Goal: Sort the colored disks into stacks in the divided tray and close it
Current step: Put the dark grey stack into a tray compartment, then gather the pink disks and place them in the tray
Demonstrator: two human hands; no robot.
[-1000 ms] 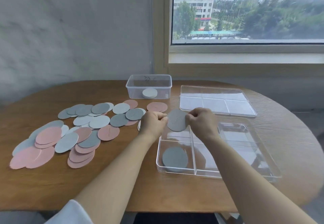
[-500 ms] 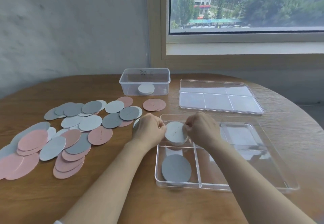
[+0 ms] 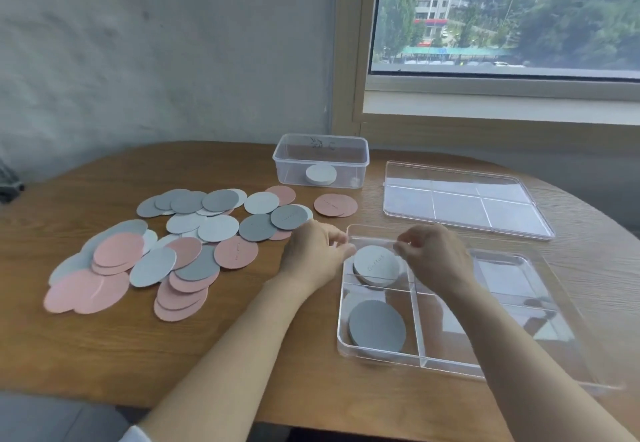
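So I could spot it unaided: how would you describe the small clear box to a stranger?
Start at the round wooden table by the window. At its far edge, just left of the flat clear lid, stands the box. It alone is deep-walled and undivided, with a single white stack inside.
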